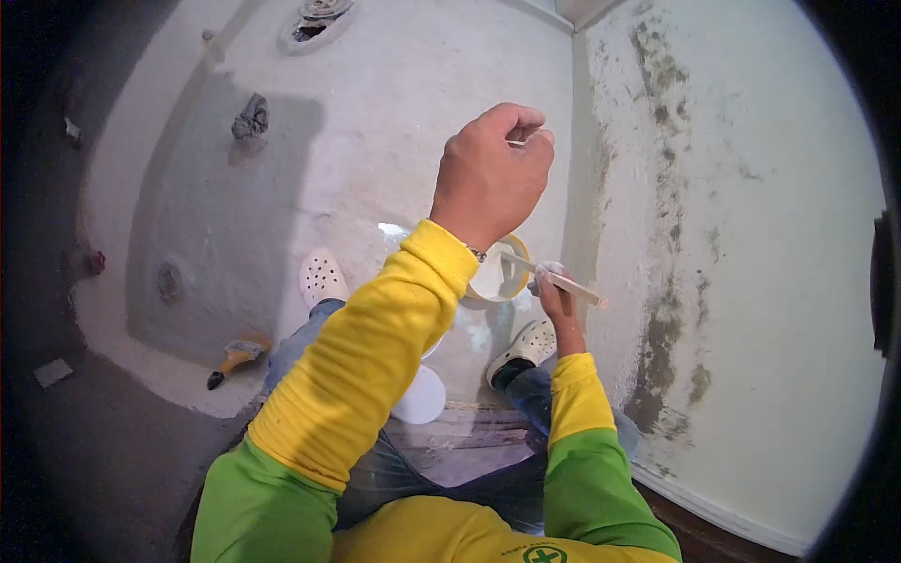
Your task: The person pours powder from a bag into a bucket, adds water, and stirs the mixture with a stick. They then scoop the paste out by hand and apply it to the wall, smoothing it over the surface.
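Observation:
My left hand (493, 169) is raised in the middle of the view, fingers curled with thumb and fingertips close together. A thin pale edge shows between them, too small to name. Below and partly behind my left wrist is a round tub (521, 272) with a yellow rim and whitish contents. My right hand (556, 289), with white smears on its fingers, grips a flat wooden stick (577, 287) at the tub's right side. The stick's far end reaches over the tub.
A yellow-handled brush (239, 355) lies at the lower left. White lids (419, 396) sit between my legs, near my white clogs (323, 277). A crumpled grey cloth (251, 117) and a drain opening (310, 30) are farther off. A stained wall (788, 263) stands at right.

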Demonstrator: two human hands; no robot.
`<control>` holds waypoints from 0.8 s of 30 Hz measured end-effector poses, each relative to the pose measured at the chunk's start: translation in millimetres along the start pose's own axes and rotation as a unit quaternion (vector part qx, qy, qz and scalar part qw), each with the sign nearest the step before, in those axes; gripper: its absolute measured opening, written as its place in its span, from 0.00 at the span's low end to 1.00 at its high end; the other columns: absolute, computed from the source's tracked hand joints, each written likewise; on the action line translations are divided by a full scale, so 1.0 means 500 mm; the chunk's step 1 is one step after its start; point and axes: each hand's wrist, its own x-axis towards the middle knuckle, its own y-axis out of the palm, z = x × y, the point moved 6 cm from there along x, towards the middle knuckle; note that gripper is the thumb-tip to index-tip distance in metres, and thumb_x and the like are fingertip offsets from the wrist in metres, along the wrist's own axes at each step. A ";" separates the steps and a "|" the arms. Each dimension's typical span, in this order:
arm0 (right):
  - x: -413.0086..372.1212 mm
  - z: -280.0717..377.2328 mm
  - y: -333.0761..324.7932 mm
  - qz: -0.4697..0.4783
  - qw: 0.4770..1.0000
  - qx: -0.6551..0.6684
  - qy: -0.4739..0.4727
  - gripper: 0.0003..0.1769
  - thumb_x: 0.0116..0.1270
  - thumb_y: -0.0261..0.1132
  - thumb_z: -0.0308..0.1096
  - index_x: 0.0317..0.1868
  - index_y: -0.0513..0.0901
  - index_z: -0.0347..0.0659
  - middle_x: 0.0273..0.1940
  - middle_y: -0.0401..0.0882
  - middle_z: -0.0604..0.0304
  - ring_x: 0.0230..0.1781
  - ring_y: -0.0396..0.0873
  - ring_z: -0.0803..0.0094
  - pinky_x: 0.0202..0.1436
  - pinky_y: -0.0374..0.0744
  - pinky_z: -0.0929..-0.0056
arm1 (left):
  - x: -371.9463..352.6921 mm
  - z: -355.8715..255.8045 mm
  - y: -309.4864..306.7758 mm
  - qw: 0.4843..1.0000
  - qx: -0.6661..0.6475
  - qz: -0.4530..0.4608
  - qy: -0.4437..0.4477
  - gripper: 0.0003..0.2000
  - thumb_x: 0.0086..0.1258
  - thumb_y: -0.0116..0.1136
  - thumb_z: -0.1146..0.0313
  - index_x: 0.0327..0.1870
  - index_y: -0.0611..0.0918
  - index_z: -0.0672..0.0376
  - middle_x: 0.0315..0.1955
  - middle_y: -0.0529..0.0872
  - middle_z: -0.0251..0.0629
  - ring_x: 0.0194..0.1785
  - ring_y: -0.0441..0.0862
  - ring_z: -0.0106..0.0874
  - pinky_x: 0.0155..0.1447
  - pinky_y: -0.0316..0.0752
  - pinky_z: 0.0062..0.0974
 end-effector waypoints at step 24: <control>0.055 -0.061 0.012 0.036 0.994 -0.050 -0.087 0.09 0.65 0.62 0.35 0.38 0.80 0.37 0.27 0.79 0.60 0.27 0.80 0.70 0.30 0.79 0.71 | 0.003 0.000 -0.011 1.000 -0.001 -0.002 -0.013 0.15 0.66 0.58 0.63 0.46 0.81 0.66 0.34 0.86 0.40 0.39 0.82 0.27 0.47 0.76 0.23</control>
